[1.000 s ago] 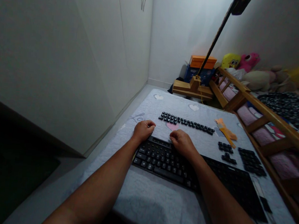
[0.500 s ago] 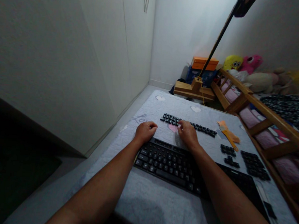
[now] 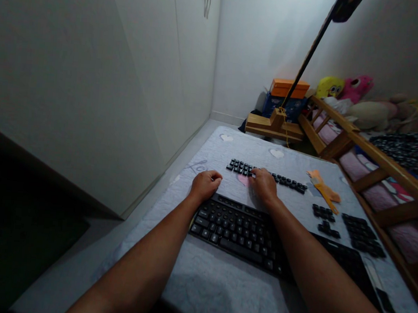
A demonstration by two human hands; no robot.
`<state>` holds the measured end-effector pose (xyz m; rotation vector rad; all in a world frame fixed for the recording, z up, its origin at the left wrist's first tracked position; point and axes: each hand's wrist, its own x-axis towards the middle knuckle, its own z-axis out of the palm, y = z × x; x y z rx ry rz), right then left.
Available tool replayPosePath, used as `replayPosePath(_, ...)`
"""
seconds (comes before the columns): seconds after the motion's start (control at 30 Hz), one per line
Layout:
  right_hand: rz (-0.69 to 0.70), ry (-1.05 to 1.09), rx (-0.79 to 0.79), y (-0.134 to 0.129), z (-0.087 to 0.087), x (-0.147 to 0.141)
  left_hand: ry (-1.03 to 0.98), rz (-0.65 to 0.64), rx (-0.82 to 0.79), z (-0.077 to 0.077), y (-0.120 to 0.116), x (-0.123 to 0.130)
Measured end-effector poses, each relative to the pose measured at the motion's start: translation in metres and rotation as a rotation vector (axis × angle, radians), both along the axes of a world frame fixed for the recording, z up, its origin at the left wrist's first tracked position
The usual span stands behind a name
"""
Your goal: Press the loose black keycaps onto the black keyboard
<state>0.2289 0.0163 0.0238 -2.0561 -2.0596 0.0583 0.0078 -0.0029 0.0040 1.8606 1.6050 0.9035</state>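
Note:
A black keyboard (image 3: 231, 227) lies on the pale cloth-covered surface, its left part full of keys while bare black base shows at its right end. My left hand (image 3: 204, 185) rests by the keyboard's upper left corner, fingers curled and thumb against the index finger; whatever they hold, if anything, is hidden. Beyond the keyboard, loose black keycaps (image 3: 239, 167) are laid out in rows. My right hand (image 3: 264, 184) reaches into these rows, thumb and index finger closed at one keycap; the hand covers part of the rows.
More loose keycaps form groups (image 3: 363, 235) at the right. An orange cloth (image 3: 330, 192) lies with a yellow-handled brush (image 3: 326, 197) on it. A wooden bed rail (image 3: 386, 173) runs along the right, a white cabinet (image 3: 157, 76) along the left. A pole on a wooden base (image 3: 273, 125) stands behind.
The view has shifted slightly, so everything sits a little further right and the near things slightly lower. Both hands keep nearly the same places and poses.

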Motion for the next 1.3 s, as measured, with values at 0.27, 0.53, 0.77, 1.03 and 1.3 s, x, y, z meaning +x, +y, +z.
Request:
replayPosePath(0.27, -0.017, -0.026, -0.011, 0.002, 0.0, -0.004, -0.016, 0.002, -0.004, -0.002, 0.001, 0.0)
replayPosePath(0.53, -0.016, 0.005, 0.014, -0.002, 0.006, -0.007, -0.023, -0.003, 0.007, -0.003, 0.001, 0.0)
replayPosePath(0.77, 0.078, 0.101, 0.009, -0.022, 0.026, 0.001, -0.016, 0.001, -0.004, -0.002, 0.001, 0.001)
replayPosePath(1.03, 0.204, 0.424, -0.072, -0.09, 0.046, -0.006, -0.012, -0.009, -0.008, 0.001, -0.001, 0.001)
replayPosePath(1.3, 0.285, 0.393, -0.091, -0.127, 0.033, -0.024, -0.016, -0.009, 0.006, -0.001, 0.0, 0.0)
